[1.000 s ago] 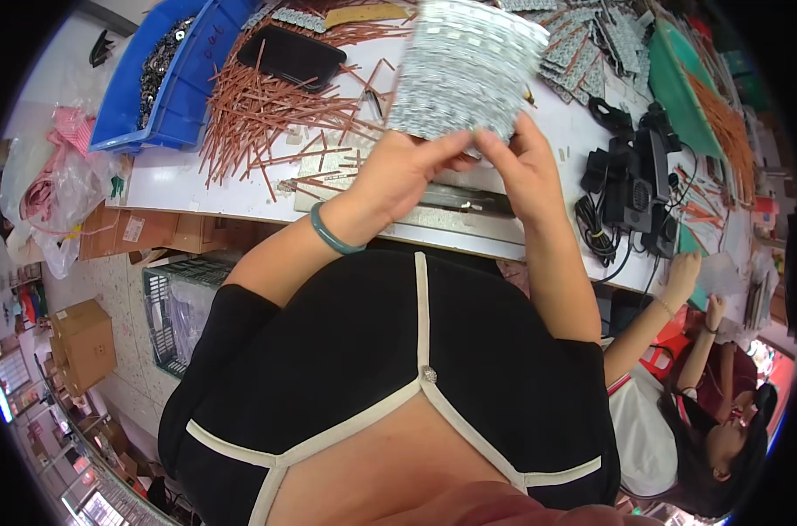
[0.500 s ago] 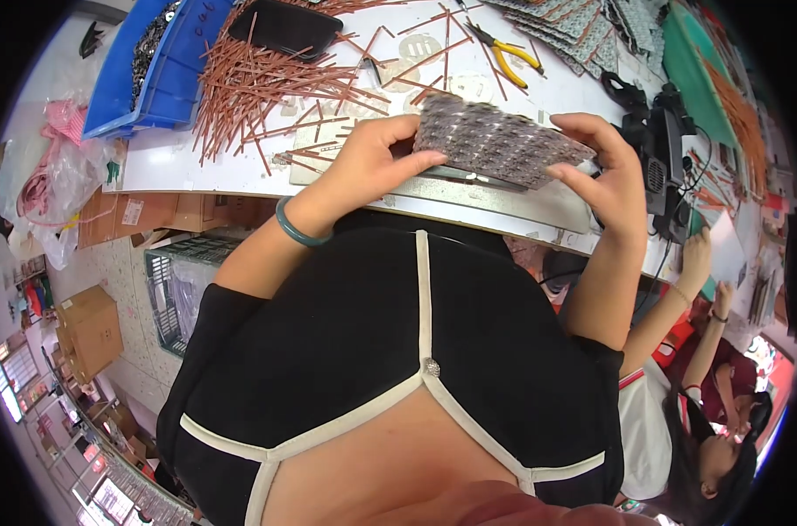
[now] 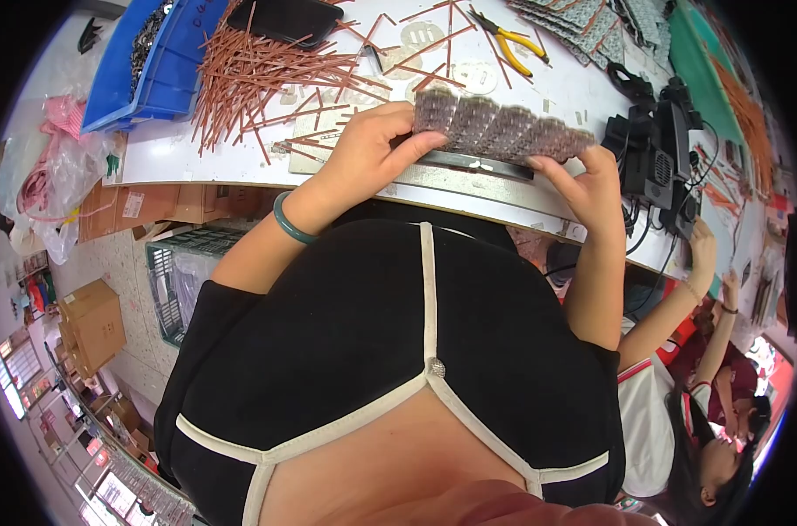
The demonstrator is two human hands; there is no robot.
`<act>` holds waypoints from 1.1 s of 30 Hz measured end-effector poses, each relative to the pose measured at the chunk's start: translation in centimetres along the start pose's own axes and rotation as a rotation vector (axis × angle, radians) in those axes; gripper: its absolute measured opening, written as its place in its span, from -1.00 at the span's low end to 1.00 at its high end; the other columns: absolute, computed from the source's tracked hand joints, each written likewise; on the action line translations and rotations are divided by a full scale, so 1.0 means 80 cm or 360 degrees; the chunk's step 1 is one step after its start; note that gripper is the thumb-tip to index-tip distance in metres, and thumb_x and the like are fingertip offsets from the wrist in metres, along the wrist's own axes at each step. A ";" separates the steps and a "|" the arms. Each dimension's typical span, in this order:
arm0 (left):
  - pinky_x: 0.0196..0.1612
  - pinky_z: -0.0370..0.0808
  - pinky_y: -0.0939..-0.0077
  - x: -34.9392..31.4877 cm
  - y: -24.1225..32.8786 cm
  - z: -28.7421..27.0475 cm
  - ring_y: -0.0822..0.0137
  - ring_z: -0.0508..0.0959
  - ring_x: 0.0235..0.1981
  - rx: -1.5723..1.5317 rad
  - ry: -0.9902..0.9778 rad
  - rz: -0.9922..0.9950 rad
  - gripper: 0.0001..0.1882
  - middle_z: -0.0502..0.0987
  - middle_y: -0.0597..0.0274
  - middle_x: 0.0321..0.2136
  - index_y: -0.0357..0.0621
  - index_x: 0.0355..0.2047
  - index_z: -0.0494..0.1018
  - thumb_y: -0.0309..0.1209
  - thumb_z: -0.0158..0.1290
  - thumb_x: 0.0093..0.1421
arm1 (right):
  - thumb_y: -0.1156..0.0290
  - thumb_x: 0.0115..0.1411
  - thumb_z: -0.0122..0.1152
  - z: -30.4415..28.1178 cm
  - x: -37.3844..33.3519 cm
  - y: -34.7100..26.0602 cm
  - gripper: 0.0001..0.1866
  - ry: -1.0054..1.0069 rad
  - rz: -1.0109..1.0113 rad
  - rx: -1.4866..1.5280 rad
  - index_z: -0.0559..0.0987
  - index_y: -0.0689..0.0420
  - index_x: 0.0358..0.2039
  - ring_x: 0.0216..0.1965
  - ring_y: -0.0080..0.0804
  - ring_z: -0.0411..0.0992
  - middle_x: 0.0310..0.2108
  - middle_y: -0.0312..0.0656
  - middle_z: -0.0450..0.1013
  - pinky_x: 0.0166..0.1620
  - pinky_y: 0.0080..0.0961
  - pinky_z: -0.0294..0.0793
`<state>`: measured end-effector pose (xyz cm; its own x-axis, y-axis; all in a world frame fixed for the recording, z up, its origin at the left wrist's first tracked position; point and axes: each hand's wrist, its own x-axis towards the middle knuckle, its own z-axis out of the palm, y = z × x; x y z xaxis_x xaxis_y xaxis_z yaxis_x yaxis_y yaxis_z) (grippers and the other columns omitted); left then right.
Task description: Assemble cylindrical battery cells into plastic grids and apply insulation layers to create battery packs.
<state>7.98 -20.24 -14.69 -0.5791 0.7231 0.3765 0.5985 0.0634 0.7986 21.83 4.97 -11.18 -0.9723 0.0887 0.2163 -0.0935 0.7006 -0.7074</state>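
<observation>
A grey-brown sheet with a bumpy, banded surface (image 3: 503, 128) is held upright between my two hands, just above the table's near edge. My left hand (image 3: 382, 147) pinches its left end, thumb in front and the other fingers mostly behind. Its right end is gripped by my right hand (image 3: 584, 182), with the thumb at the lower corner. Below the sheet lies a dark metal strip (image 3: 486, 166) on a pale flat plate (image 3: 451, 189). The back of the sheet is hidden.
A pile of thin reddish-brown strips (image 3: 267, 83) lies left of centre, with a black phone (image 3: 293, 22) on it. Beyond are yellow-handled pliers (image 3: 514, 51). A blue bin (image 3: 157, 79), grey patterned sheets (image 3: 582, 31) and a black device (image 3: 648, 158) flank the area. A co-worker's arm (image 3: 674, 307) reaches in right.
The sheet has been tipped so its face looks shorter and its bands stand out more. My right hand has shifted slightly left and its fingers have closed in on the end.
</observation>
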 end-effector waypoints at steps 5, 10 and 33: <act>-0.55 0.14 0.63 0.016 0.001 0.008 0.60 0.16 -0.59 -0.0115 -0.0090 -0.0591 -0.73 0.24 0.44 -0.69 -0.28 -0.52 0.39 -0.32 0.07 0.21 | 0.47 0.08 0.26 0.021 0.009 0.013 -0.74 -0.0031 0.0743 0.0949 0.50 0.24 -0.20 -0.35 -0.59 0.47 -0.34 -0.21 0.53 -0.26 -0.67 0.43; -0.49 0.25 0.67 0.021 0.002 -0.002 0.65 0.27 -0.53 -0.0291 -0.0229 -0.0681 -0.77 0.36 0.49 -0.60 -0.30 -0.43 0.44 -0.34 0.04 0.24 | 0.52 0.15 0.13 0.021 0.011 0.009 -0.75 0.0050 0.0819 0.1113 0.44 0.24 -0.14 -0.44 -0.68 0.37 -0.41 -0.32 0.47 -0.32 -0.74 0.35; -0.23 0.44 0.51 0.048 0.013 -0.057 0.31 0.52 -0.33 0.0011 0.0558 0.0405 -0.72 0.54 0.25 -0.36 -0.09 -0.30 0.58 -0.65 0.10 -0.05 | 0.21 0.11 0.25 0.035 0.069 0.003 -0.38 0.0403 0.0424 0.0414 0.32 0.33 0.07 -0.02 -0.24 0.39 0.05 0.00 0.34 0.02 -0.35 0.36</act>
<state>3.83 -20.52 -10.25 -0.5652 0.4388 0.6986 0.7493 -0.0811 0.6572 15.83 3.61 -12.05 -0.8897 0.4350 0.1383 0.0709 0.4310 -0.8995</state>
